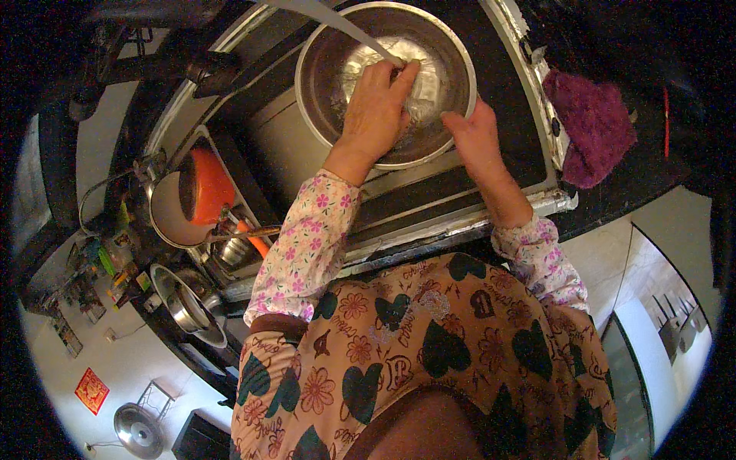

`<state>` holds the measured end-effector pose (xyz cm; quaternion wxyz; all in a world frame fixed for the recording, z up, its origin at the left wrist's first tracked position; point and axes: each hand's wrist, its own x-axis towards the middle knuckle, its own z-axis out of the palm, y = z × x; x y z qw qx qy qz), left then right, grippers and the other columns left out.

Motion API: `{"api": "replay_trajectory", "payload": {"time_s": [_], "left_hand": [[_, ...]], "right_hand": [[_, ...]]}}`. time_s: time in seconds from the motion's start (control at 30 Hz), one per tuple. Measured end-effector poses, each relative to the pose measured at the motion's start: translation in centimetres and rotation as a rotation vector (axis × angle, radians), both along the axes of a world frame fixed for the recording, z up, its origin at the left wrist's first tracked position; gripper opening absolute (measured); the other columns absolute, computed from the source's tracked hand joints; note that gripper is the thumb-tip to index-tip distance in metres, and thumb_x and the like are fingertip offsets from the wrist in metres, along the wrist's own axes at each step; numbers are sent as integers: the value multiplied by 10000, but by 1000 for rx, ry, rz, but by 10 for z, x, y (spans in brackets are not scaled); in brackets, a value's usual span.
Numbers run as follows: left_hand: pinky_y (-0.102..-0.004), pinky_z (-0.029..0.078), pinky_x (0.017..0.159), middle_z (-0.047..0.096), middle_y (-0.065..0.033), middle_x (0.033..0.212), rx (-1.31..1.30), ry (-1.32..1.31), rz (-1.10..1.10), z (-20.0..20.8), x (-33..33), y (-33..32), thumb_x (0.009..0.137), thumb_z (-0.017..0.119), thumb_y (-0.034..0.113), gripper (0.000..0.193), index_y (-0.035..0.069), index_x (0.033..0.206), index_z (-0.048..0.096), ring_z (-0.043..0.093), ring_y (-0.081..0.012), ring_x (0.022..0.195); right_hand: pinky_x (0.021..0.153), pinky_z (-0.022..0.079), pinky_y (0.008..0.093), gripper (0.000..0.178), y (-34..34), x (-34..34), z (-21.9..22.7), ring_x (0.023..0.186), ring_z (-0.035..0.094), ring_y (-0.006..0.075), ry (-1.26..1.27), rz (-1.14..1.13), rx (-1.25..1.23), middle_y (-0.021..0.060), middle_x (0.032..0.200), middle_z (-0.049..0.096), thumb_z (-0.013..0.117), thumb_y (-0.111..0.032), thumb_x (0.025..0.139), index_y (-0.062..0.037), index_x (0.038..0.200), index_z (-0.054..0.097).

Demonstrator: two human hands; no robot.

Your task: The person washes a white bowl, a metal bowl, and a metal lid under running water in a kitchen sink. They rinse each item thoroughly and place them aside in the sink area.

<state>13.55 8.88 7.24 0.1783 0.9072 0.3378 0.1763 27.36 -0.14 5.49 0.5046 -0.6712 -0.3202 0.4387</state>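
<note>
A round metal basin stands in the sink at the far middle, with bright, glinting water in its bottom. My left hand reaches over the near rim into the basin. Its fingers are closed round the lower end of a pale tube, which looks like a hose and slants in from the top edge. What comes out of the tube's tip is hidden by my fingers. On the basin's right side, my right hand grips the rim, thumb inside and the other fingers out of sight beneath.
A purple cloth lies on the dark counter right of the sink edge. To the left stand a pot, an orange container and another metal basin. Small packets clutter the far left.
</note>
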Motion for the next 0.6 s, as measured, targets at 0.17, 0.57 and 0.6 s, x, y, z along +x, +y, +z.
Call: {"api": "replay_trajectory", "payload": {"time_s": [0.17,0.57,0.6], "left_hand": [[-387,427,877,502,-123,1096,-8,-51,-36,-4,1,3,592,652,-40,501,56,1070,539,481,-313,1026],[-440,408,911,522,-184,1172,-367,15,-161,5,-11,-27,743,677,198,462,56,1151,514,487,-368,1084],[-447,407,909,519,-190,1184,-431,-16,-175,6,-10,-34,756,675,229,457,48,1143,514,491,-368,1088]], "right_hand": [[795,458,280,318,-2,2,-2,882,590,155,35,-27,-50,86,982,632,536,-13,745,26,1058,575],[447,530,331,523,18,9,-4,611,640,247,-41,3,-81,178,903,619,591,-100,727,15,1204,409],[448,528,324,530,23,12,-1,608,637,234,18,39,-89,176,914,616,603,-121,737,20,1206,403]]}}
